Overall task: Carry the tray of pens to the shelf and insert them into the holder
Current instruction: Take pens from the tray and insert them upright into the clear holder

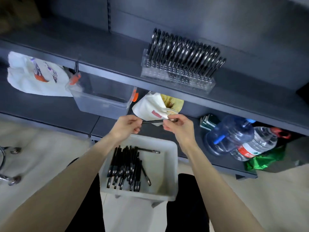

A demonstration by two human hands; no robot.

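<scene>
**Single pen pinched at both ends over the tray**

Holding one black pen (153,121) level between both hands: left hand (126,125) curling round its left end, right hand (179,129) pinching its right end with the fingertips. Hovering directly above the white tray (167,173), just short of the lower shelf (41,104). Leaving the loose pens (124,166) heaped along the tray's left side, one lying crosswise at the far end.

Facing a dark metal upper shelf (100,52) bearing a clear holder (177,82), up and right of the hands, well apart, packed with upright pens (182,52).

Noting on the lower shelf: clear bin (102,102) with orange latches, printed cloth bag (33,76), white cloth bag (150,106) just beyond the held pen, blue water jug (229,134), labelled bottle (260,143), green bag (264,159). Noting pale floor (41,148) on either side.
</scene>
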